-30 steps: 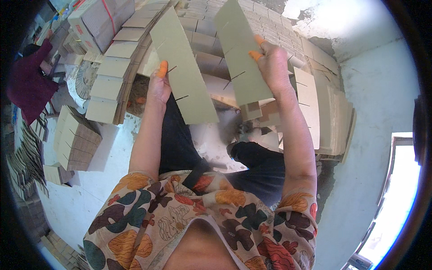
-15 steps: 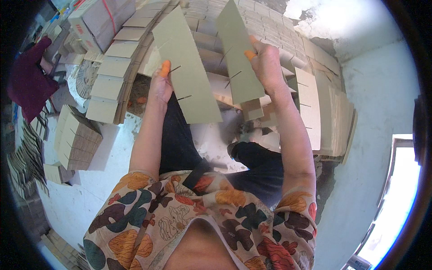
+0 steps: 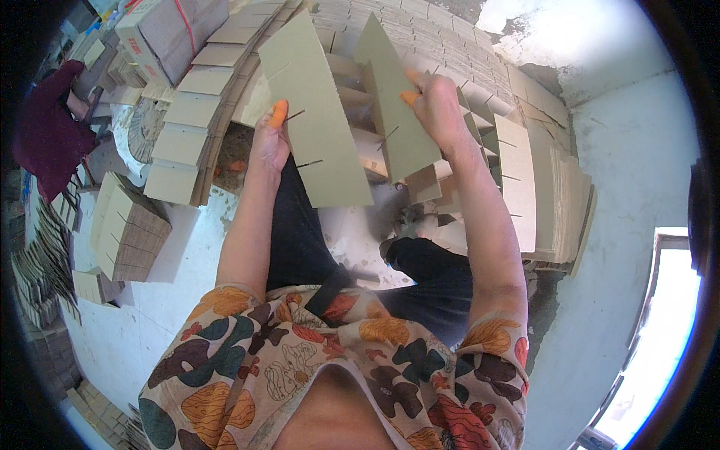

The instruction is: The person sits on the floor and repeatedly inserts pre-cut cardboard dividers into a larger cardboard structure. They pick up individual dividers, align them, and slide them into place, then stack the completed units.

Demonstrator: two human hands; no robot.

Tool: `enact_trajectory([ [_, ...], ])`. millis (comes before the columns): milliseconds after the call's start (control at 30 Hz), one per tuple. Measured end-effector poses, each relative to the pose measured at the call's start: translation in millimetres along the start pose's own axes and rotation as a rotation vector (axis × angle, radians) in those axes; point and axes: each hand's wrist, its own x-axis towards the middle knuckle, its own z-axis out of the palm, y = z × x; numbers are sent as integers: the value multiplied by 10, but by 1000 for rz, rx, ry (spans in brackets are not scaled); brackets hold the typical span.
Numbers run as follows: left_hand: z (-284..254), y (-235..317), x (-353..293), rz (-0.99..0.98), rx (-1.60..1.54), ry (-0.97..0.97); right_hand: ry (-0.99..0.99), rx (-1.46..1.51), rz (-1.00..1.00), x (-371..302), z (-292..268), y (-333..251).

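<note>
My left hand, an orange cover on a fingertip, grips the outer edge of a tall grey-brown slotted cardboard sheet. Its thumb side lies near two dark slits. My right hand, also with orange fingertip covers, is closed on the outer edge of a second slotted cardboard sheet. Both sheets stand tilted, with a gap between them. Cardboard cross strips show in that gap; whether they join the two sheets I cannot tell. The fingers behind the sheets are hidden.
Slotted cardboard pieces stand at the right, beside a blue-white wall. More cardboard stacks lie on the floor at left, below a row of sheets. A carton and a person in maroon are farther left.
The right sheet has tilted and dropped slightly at its top, and my right hand has shifted a little left and down. The left sheet and hand have barely moved.
</note>
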Motion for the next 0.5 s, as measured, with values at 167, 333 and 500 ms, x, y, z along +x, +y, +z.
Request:
enact_trajectory([
  [167,101,23,-50,-24,18,2,7,16,-50,158,111,166],
  [333,79,-5,-6,-18,-8,-20,-65,-51,-56,36,338,263],
  [500,52,13,-22,-11,-26,19,-105,29,133,-97,144,-6],
])
